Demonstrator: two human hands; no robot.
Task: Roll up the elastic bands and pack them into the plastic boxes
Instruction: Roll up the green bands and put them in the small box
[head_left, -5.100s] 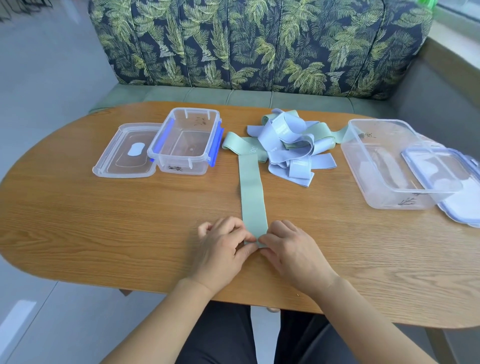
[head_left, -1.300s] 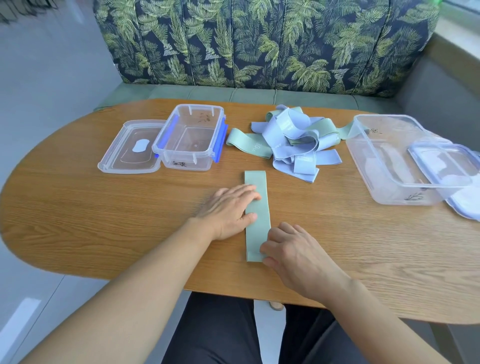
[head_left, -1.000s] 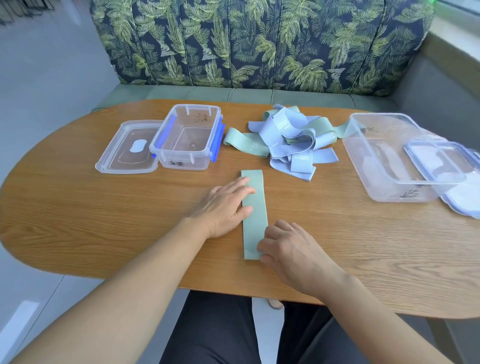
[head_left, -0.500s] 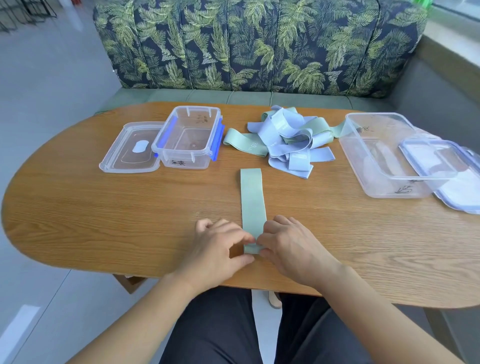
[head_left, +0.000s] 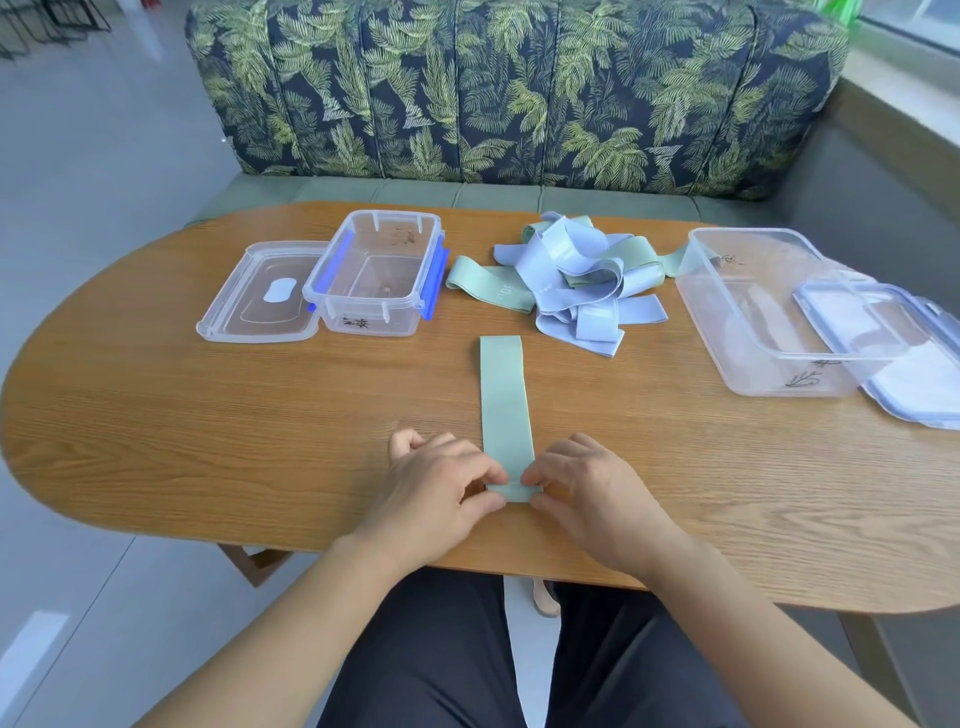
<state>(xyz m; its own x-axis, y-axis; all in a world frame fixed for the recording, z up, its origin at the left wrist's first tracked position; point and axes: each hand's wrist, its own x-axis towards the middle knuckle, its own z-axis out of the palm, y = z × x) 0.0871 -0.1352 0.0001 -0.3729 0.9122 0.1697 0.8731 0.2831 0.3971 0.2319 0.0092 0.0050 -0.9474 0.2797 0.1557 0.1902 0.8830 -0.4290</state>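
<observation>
Green elastic band pinched at its near end.
We find the left hand and right hand, fingers curled, gripping its folded end; it lies flat on the wooden table, pointing far toward the band pile between the small box and large box.

two boxes, two lids, one flat band, one band pile, two hands

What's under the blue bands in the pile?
Green bands lie under the blue bands: one sticks out left, more green shows at the right and back. How many are there, and how they run beneath, is covered. The pile rests on the table.
</observation>
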